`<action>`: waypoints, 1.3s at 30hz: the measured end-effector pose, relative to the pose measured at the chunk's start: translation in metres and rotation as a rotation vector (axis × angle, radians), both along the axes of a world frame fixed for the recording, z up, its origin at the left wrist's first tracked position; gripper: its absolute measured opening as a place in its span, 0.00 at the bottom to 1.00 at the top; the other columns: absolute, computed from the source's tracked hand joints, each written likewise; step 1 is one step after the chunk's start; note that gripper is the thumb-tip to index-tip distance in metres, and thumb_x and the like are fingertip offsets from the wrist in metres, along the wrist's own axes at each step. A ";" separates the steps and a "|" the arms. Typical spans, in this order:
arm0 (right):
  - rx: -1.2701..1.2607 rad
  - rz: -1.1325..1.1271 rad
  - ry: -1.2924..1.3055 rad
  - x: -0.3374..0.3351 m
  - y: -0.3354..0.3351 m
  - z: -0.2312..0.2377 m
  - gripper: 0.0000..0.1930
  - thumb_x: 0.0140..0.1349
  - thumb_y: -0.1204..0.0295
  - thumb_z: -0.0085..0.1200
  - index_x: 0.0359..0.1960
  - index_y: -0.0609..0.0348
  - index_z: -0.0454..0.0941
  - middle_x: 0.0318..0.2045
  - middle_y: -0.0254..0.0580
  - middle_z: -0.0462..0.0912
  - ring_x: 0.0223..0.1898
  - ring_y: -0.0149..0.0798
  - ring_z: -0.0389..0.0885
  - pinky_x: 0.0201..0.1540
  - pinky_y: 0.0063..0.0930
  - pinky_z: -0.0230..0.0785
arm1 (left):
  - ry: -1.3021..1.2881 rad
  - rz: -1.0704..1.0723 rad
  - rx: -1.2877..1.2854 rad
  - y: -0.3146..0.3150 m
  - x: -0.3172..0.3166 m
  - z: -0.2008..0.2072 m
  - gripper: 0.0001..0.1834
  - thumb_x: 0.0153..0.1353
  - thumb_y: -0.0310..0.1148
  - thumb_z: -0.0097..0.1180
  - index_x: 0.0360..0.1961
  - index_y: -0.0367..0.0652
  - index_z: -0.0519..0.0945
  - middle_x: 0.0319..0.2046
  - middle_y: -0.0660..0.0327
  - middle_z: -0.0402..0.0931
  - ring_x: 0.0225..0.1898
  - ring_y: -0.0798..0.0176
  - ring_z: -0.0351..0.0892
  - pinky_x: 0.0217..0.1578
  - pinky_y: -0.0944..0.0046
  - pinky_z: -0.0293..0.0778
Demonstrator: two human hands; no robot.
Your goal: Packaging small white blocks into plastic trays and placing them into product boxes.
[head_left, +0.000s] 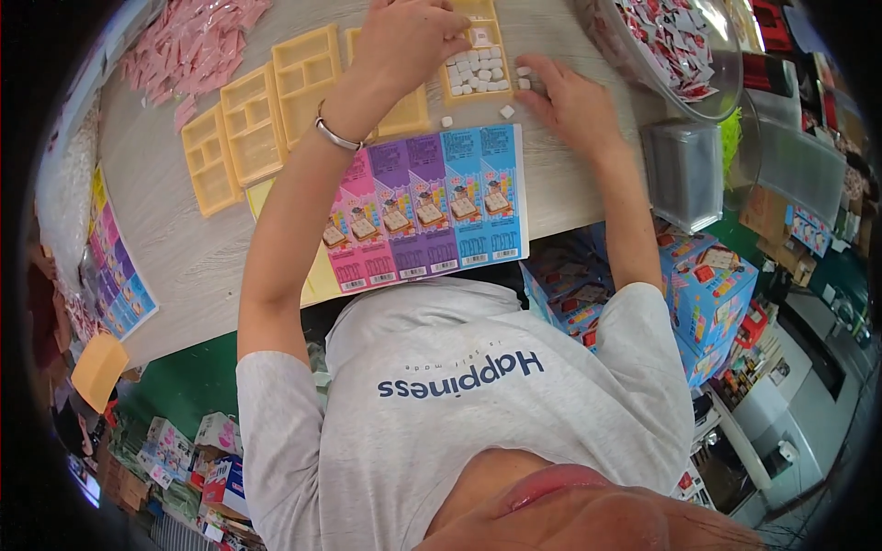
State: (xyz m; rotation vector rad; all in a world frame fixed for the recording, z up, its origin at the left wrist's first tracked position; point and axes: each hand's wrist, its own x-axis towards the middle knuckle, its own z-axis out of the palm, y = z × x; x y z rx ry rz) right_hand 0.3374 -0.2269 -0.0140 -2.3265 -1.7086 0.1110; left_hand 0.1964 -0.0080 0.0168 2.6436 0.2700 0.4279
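While the yellow plastic tray (pixel 481 97) of small white cubes (pixel 478 70) is lying on the wood-grain bench (pixel 556 188), the left hand (pixel 412 39) is overlapping its edge, grip unclear; the right hand (pixel 577 106) is spreading loosely alongside.

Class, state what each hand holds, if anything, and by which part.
Left hand: cannot be told, as it partly covers the yellow tray. Right hand: apparently nothing; it is open beside loose white cubes.
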 end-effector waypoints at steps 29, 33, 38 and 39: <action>0.034 -0.078 0.276 -0.099 0.026 0.015 0.09 0.68 0.68 0.53 0.40 0.62 0.70 0.32 0.57 0.82 0.33 0.59 0.83 0.32 0.50 0.75 | 0.018 0.097 0.039 0.005 -0.007 0.015 0.06 0.59 0.30 0.55 0.33 0.41 0.82 0.37 0.53 0.80 0.42 0.48 0.82 0.44 0.52 0.78; -0.087 -0.068 0.138 -0.114 0.041 0.005 0.08 0.68 0.70 0.52 0.39 0.61 0.70 0.30 0.57 0.80 0.30 0.59 0.83 0.31 0.50 0.75 | -0.050 0.192 -0.057 0.004 -0.058 0.006 0.05 0.61 0.36 0.62 0.35 0.48 0.86 0.32 0.65 0.83 0.35 0.56 0.81 0.44 0.56 0.73; -0.056 -0.047 0.203 -0.095 0.038 0.000 0.08 0.69 0.70 0.51 0.42 0.61 0.71 0.32 0.55 0.82 0.32 0.56 0.83 0.33 0.49 0.74 | -0.044 0.161 -0.016 -0.015 -0.108 -0.009 0.05 0.57 0.37 0.64 0.29 0.49 0.85 0.27 0.64 0.81 0.34 0.58 0.81 0.40 0.59 0.73; 0.037 -0.018 0.319 -0.087 0.038 -0.001 0.08 0.69 0.69 0.51 0.44 0.60 0.72 0.33 0.54 0.83 0.33 0.55 0.84 0.34 0.49 0.74 | -0.089 0.142 0.043 -0.017 -0.112 -0.017 0.04 0.57 0.36 0.65 0.30 0.49 0.85 0.28 0.65 0.81 0.34 0.59 0.81 0.40 0.59 0.73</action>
